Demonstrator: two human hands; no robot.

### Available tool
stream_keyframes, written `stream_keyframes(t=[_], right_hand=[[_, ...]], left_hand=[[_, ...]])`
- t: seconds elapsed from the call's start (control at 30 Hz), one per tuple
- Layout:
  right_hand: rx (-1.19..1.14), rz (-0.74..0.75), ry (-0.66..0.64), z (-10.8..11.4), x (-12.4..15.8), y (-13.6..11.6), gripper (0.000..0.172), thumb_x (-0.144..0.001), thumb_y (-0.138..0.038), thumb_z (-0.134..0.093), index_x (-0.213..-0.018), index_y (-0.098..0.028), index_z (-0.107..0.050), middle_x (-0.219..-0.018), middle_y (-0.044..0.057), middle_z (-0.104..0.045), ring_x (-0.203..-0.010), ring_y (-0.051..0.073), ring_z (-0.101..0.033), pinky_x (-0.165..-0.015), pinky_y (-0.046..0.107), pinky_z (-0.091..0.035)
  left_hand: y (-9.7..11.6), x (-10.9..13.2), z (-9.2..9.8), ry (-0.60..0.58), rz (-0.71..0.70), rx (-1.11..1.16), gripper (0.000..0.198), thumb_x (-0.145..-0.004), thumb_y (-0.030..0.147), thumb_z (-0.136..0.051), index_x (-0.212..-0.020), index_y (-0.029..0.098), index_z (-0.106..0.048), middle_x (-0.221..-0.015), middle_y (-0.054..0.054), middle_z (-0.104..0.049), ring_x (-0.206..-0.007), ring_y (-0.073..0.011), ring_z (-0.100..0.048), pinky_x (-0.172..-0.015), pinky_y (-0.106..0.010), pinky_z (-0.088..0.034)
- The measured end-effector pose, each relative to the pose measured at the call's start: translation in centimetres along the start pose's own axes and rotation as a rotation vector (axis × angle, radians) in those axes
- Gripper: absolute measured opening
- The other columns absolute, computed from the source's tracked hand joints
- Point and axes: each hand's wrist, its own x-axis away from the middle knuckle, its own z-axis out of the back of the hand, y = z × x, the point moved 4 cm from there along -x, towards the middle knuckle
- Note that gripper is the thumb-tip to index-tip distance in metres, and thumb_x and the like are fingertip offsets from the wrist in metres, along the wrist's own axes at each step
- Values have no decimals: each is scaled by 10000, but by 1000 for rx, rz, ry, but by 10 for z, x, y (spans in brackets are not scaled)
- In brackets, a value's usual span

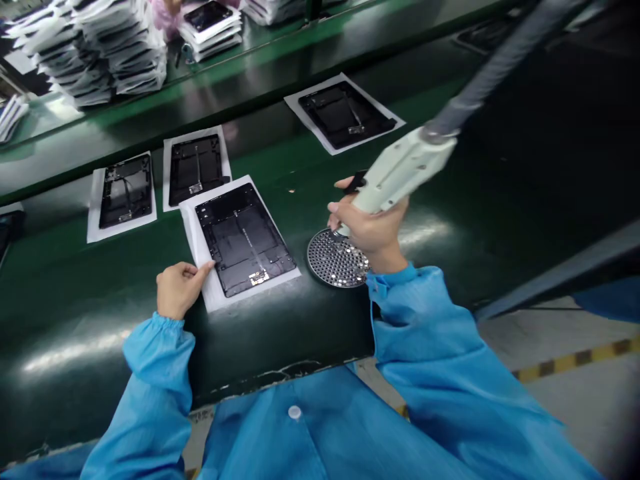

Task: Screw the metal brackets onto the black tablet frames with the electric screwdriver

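Observation:
My left hand (181, 288) is closed, with its thumb and forefinger pressed at the left edge of a black tablet housing (235, 233). That housing lies on a white foam sheet (217, 297) on the dark green bench, and a thin cable and small metal parts show inside it. My right hand (377, 230) is wrapped round a pale green electric screwdriver (407, 163), tilted with its cord end up to the right. Below this hand is a round screw plate (335, 260) full of holes, some with shiny screws. The screwdriver's tip is hidden behind my fingers.
More tablet housings on white sheets lie behind: one housing (127, 190) at left, another housing (195, 167) beside it, and a third housing (345, 110) farther right. Tall stacks of wrapped pieces (120, 47) stand on the back shelf. A pink-gloved person (167, 15) is beyond.

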Motion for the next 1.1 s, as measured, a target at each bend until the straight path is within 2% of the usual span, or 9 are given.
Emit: stream_keyframes(t=[0.07, 0.13, 0.3, 0.4, 0.5, 0.73, 1.1], right_hand=[[-82, 13, 13, -9, 7, -12, 200, -677, -141, -713, -846, -212, -632, -461, -74, -555, -355, 115, -499, -410, 270, -464], [-168, -16, -38, -28, 17, -23, 206, -690, -135, -700, -867, -209, -625, -462, -73, -555, -359, 115, -500, -425, 277, -474], [-214, -204, -340, -92, 51, -33, 246, -696, -165, -680, -926, -185, -595, -492, -78, -577, -397, 112, -537, -462, 274, -496], [-160, -257, -447, -114, 66, -27, 245, -700, -169, -666, -934, -165, -591, -496, -77, -571, -404, 100, -531, -463, 263, -488], [-130, -269, -510, -119, 73, -20, 246, -718, -194, -657, -949, -166, -576, -488, -80, -560, -402, 103, -528, -457, 268, -486], [-74, -235, -573, -109, 79, -13, 210, -777, -233, -644, -958, -199, -541, -504, -86, -543, -437, 110, -544, -518, 297, -524], [-62, -194, -682, -109, 83, -17, 292, -803, -281, -658, -1016, -218, -469, -527, -95, -535, -452, 113, -545, -523, 293, -513]], left_hand=[[10, 2, -3, -27, -25, -85, 490, -681, 675, -625, -552, 205, -576, -580, -41, -633, -633, -223, -613, -582, -301, -367], [16, 3, -6, -60, -47, -146, 490, -702, 668, -615, -550, 205, -553, -603, -51, -637, -649, -232, -610, -555, -300, -320], [17, 5, -10, -84, -54, -111, 467, -751, 603, -618, -539, 200, -513, -603, -41, -620, -630, -201, -592, -533, -293, -274], [15, 7, -12, -83, -54, -80, 471, -754, 600, -624, -538, 197, -508, -604, -38, -616, -635, -197, -594, -539, -294, -286], [17, 8, -14, -82, -61, -76, 480, -755, 605, -623, -535, 193, -510, -607, -47, -617, -660, -208, -606, -552, -296, -309], [21, 10, -16, -120, -22, -39, 448, -752, 596, -636, -581, 187, -568, -661, -63, -642, -740, -232, -630, -628, -306, -399], [22, 11, -18, -140, -15, -49, 421, -765, 598, -619, -686, 185, -642, -755, -78, -676, -804, -252, -639, -693, -329, -450]])
